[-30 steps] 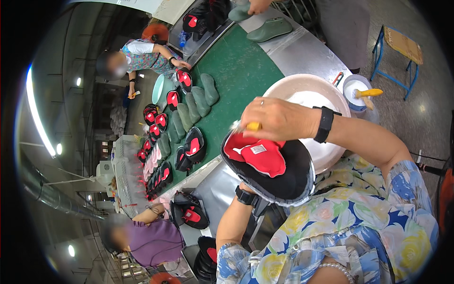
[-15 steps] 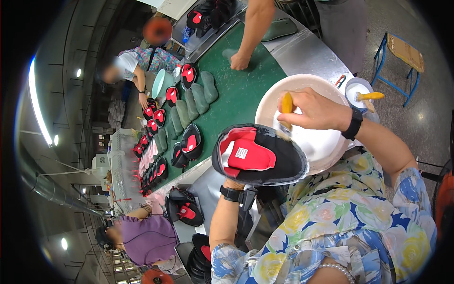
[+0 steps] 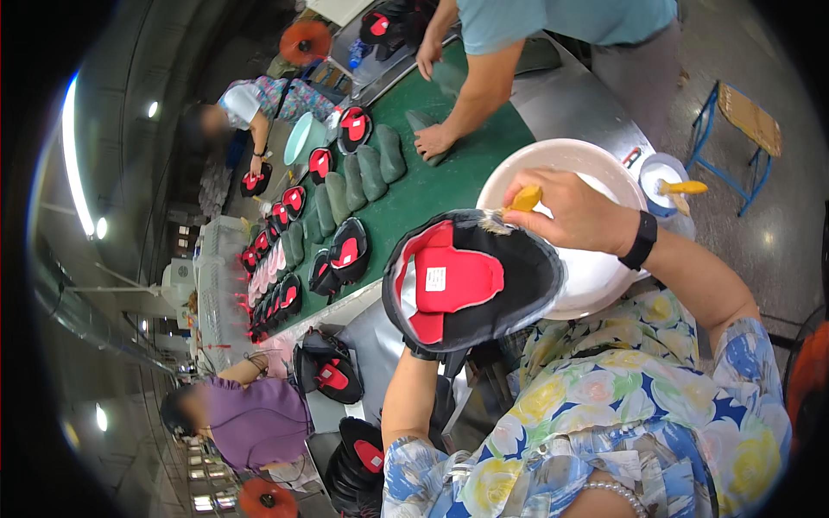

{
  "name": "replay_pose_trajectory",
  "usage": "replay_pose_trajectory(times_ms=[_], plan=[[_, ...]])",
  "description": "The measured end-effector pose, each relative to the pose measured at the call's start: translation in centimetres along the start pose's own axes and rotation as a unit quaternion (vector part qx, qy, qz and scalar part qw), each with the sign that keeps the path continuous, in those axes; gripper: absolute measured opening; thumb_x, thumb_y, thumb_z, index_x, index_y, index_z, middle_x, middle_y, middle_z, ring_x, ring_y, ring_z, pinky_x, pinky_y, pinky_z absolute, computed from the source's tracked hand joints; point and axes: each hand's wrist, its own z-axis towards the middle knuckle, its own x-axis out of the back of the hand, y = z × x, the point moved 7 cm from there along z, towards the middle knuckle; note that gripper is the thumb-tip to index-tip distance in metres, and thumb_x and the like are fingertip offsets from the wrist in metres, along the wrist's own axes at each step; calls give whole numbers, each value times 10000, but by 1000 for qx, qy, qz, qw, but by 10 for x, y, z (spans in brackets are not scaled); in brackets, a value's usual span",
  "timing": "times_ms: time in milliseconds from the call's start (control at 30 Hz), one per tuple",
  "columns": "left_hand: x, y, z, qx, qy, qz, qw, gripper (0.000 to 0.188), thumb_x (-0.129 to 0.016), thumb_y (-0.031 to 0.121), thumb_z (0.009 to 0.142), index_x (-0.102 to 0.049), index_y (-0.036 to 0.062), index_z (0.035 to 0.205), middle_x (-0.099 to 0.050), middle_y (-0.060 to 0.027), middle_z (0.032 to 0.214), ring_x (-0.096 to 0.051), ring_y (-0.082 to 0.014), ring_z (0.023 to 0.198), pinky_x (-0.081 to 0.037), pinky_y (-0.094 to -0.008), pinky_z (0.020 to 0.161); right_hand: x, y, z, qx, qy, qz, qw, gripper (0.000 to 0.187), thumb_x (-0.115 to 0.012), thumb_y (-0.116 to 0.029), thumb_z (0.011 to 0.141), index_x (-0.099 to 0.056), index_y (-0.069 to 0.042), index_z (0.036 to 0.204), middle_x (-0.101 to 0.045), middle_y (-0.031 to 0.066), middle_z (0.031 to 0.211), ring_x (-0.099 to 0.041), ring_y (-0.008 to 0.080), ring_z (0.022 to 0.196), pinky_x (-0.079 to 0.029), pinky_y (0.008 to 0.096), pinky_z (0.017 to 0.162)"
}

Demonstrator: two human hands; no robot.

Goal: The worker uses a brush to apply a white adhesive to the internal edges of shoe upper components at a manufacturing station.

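Note:
A black shoe upper [image 3: 531, 268] with a red lining and a small white label is held up before me, its inside facing me. My left hand supports it from beneath; the fingers are hidden behind it, and only my left forearm [image 3: 408, 397] shows. Between the fingers of my right hand [image 3: 574, 211] is a brush with a yellow handle [image 3: 525, 198]. Its pale bristles touch the upper's top edge. Partly behind the upper and my right hand is a wide pale basin [image 3: 505, 164] with white liquid inside.
A second yellow-handled brush [image 3: 682, 186] rests in a small white-filled tub [image 3: 649, 171]. Several grey-green shoe lasts [image 3: 390, 154] and black-red uppers [image 3: 350, 246] line the green table [image 3: 432, 211]. Across it, a co-worker's hand [image 3: 433, 141] touches a last. Stacked uppers [image 3: 358, 466] stand at lower left.
My right hand has brought the brush from over the basin onto the upper's edge. The upper has tilted to face me more. The co-worker across the table has leaned in with both arms.

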Motion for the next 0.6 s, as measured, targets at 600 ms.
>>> replay_pose_trajectory(times_ms=[600], plan=[[160,15,108,-384,104,348,849,317,-487,204,1032,-548,72,1314,-568,-159,1343,-529,-331,1251,-457,-544,1065,-6,53,-61,-312,-1,26,950,106,-705,-55,867,-622,-11,917,-673,89,850,-648,167,800,-491,280,737]])
